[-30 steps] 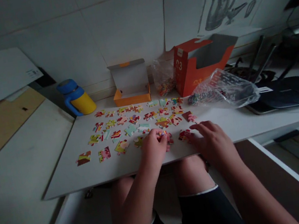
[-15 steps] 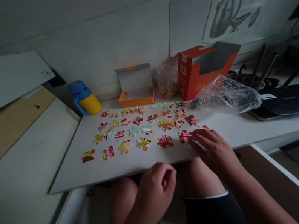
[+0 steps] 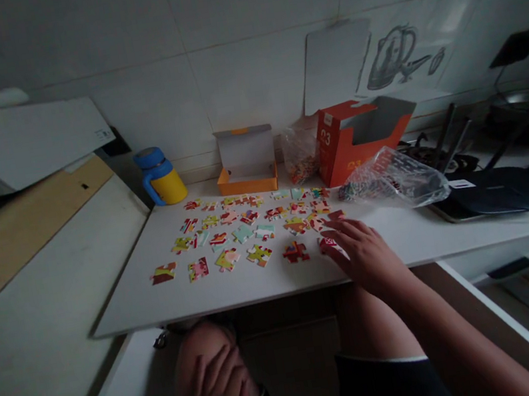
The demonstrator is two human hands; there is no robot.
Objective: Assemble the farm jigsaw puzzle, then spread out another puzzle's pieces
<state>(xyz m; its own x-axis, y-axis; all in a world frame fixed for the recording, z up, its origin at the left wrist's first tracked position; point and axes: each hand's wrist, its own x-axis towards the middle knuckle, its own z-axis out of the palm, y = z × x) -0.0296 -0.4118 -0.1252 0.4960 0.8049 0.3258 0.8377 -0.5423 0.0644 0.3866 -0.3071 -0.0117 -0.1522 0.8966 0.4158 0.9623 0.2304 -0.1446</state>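
Currently I'm looking on from afar, and the right hand (image 3: 363, 252) is hanging low over a red puzzle piece (image 3: 326, 244) near the front edge of the white table (image 3: 239, 291). Its fingers are standing apart, slightly bent, and partly hiding the piece; whether any fingertip is touching it, I cannot tell. The left hand (image 3: 220, 391) is resting on the left knee (image 3: 200, 344), fingers loosely parted, and I'm seeing nothing gripped in it, though its palm is facing away from me. Just left of the red piece, a brown-and-red piece (image 3: 295, 252) with a purple patch is lying flat, with further pieces (image 3: 227, 259) lying leftward and back in loose rows. I'm judging the red piece to be light, thin and stiff, probably cardboard, perhaps a little slick on its printed face. I'm taking its knobs for the weak spots, so I'm favouring a gentle pinch across two opposite sides of its body, with a fingernail lifting one edge off the tabletop first.
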